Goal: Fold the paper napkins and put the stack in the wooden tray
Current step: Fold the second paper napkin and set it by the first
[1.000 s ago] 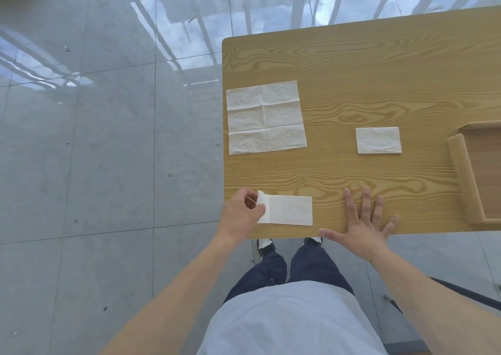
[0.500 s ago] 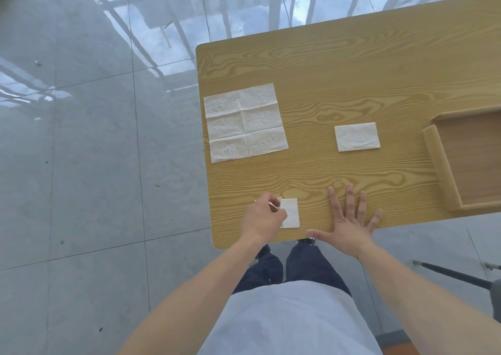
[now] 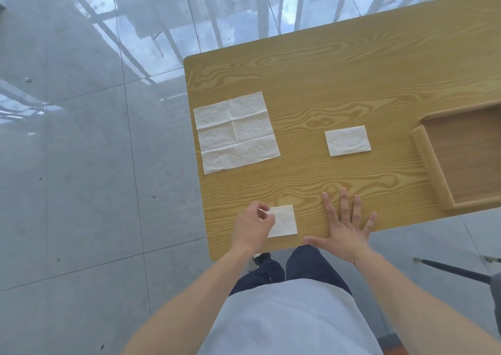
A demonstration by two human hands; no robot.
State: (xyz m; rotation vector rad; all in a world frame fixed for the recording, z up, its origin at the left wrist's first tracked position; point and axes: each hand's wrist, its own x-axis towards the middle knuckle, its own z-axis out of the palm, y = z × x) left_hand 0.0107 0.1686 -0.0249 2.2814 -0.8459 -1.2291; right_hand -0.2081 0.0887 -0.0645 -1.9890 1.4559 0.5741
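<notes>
- Napkin (image 3: 283, 221) at the counter's (image 3: 352, 78) near edge, a long strip a second ago, is now folded small under the pinching left grip (image 3: 253, 228).
- Right grip (image 3: 343, 230) lies open and flat; stacking comes next.

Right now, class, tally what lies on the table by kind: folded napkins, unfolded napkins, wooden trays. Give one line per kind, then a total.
Folded napkins: 2, the near napkin at the left hand and the middle napkin
Unfolded napkins: 1, the open napkin
Wooden trays: 1, the wooden tray, nothing in its visible part
Total: 4
</notes>
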